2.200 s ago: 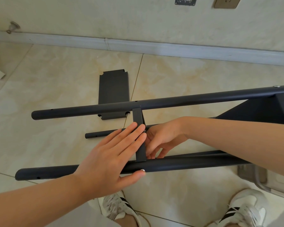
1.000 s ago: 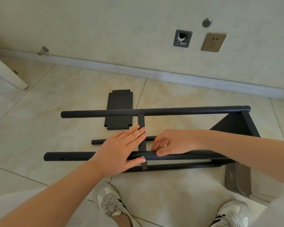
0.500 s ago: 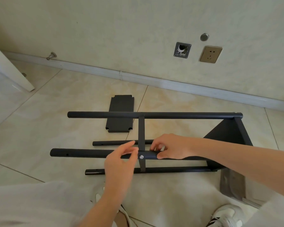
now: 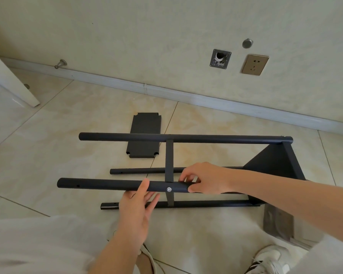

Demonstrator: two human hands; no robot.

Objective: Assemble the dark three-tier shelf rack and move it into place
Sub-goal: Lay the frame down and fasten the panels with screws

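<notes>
Two hands (image 4: 204, 179) on rack pole (image 4: 107, 184), loose shelf panel (image 4: 145, 135) beyond

1. The rack (image 4: 186, 138) lies on its side on the tiled floor (image 4: 48, 155), its four dark poles running left to right.
2. One shelf (image 4: 275, 163) is fixed at the poles' right end; a second shelf (image 4: 169, 161), seen edge-on, sits mid-length.
3. A silver screw (image 4: 169, 189) shows in the near upper pole (image 4: 107, 184), at that second shelf.
4. The right hand (image 4: 206, 178) pinches this pole just right of the screw.
5. The left hand (image 4: 137, 210) is open, thumb resting on the same pole just left of the screw.
6. A loose panel (image 4: 145, 125) lies flat on the floor beyond the rack, near the wall (image 4: 147, 36).
7. A socket (image 4: 254, 64) is on the wall.
</notes>
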